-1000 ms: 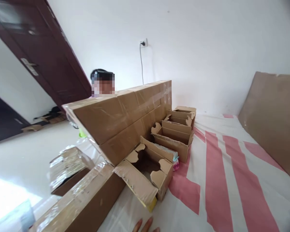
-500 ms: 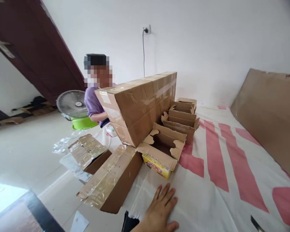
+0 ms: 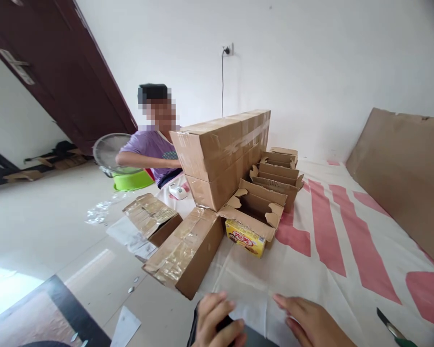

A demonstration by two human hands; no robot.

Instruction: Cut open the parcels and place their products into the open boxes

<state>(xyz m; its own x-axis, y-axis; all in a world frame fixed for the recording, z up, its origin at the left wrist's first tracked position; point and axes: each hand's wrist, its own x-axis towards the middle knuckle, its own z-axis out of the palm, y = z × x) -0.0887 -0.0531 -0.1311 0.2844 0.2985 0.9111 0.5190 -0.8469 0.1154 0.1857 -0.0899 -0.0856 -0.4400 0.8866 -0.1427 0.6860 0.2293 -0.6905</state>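
My left hand [image 3: 219,322] is low in the middle of the head view, palm down with loosely bent, separated fingers. A dark item [image 3: 257,337] shows below and beside it; its kind is unclear. My right hand [image 3: 309,318] hovers to the right above the white and red cloth [image 3: 249,277], its fingers stretched toward the left hand. Both look free of any held object. Beyond them a yellow printed box [image 3: 244,238] sits under the flap of an open carton [image 3: 255,207]. Left of it lies a long taped carton [image 3: 184,250].
Stacked taped cartons [image 3: 220,154] form a wall, with more open cartons [image 3: 278,176] beside it. A person in a purple shirt [image 3: 148,152] sits behind, near a fan [image 3: 112,152] and green basin [image 3: 133,180]. A knife [image 3: 392,327] lies right; a cardboard sheet [image 3: 401,178] leans farther back.
My left hand has lifted from lying flat on the cloth and bent its fingers. My right hand has come into view. The person behind has raised an arm toward the stacked cartons.
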